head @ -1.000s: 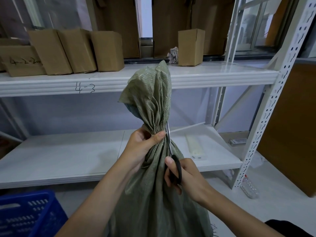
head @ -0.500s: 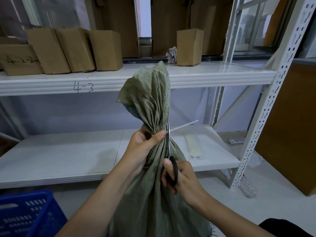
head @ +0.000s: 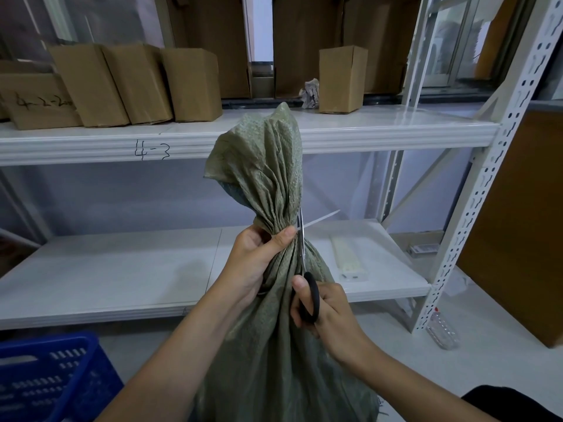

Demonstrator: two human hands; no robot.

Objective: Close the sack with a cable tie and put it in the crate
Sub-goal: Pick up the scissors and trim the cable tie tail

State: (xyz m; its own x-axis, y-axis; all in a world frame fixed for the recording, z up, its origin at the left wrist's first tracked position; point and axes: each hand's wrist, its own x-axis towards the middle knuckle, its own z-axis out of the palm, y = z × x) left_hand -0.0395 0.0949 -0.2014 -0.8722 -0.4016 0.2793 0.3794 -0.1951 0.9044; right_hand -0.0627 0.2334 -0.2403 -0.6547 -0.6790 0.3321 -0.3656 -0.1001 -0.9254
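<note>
A green woven sack (head: pixel 274 345) stands upright in front of me, its neck bunched tight. My left hand (head: pixel 259 260) grips that neck from the left. The white tail of a cable tie (head: pixel 323 220) sticks out to the right of the neck. My right hand (head: pixel 329 312) holds black-handled scissors (head: pixel 304 275) upright against the sack, the blades reaching up to the base of the tail. A blue plastic crate (head: pixel 51 379) sits on the floor at the lower left.
White metal shelving (head: pixel 91 269) stands behind the sack, with a pack of white cable ties (head: pixel 350 260) on the lower shelf. Cardboard boxes (head: pixel 137 83) line the upper shelf. A plastic bottle (head: pixel 441 333) lies on the floor by the right upright.
The scissors and my right hand have edged up along the sack toward the tie's tail. The tail now looks shorter and angled higher. My left hand keeps its grip.
</note>
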